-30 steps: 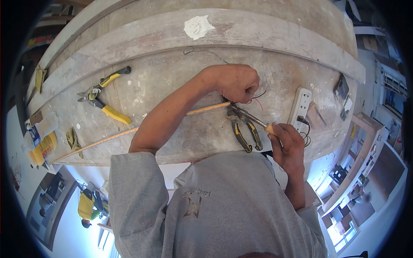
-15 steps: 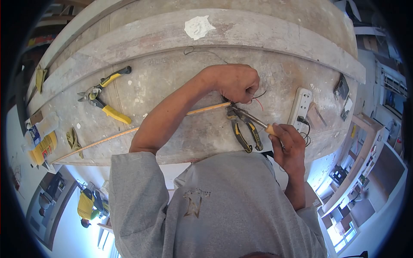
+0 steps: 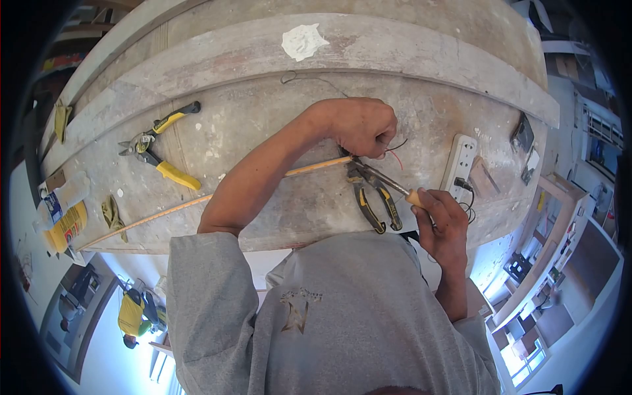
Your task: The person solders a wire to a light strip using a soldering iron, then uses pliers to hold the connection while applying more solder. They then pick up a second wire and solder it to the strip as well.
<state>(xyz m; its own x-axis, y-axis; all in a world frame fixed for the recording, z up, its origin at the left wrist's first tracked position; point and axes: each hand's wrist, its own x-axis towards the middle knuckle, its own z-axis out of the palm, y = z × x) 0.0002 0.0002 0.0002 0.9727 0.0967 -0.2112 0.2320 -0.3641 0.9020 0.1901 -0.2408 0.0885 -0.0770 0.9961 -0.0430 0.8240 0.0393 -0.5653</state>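
Note:
My left hand (image 3: pixel 361 125) is closed in a fist on thin red and black wires (image 3: pixel 394 155) near the middle of a worn workbench (image 3: pixel 263 118). My right hand (image 3: pixel 442 224) grips the wooden handle of a soldering-iron-like tool (image 3: pixel 395 187). Its metal shaft points up-left to the wires under my left fist. Black-and-yellow pliers (image 3: pixel 375 201) lie on the bench just below the shaft. A long thin wooden rod (image 3: pixel 164 212) runs from the left edge, under my left forearm, to my left hand.
Yellow-handled snips (image 3: pixel 158 150) lie at the left. A white power strip (image 3: pixel 459 164) with a plugged-in black cable sits right of my hands. A yellow bottle (image 3: pixel 64 227) lies at the bench's left end. Another person in yellow (image 3: pixel 133 316) is far below left.

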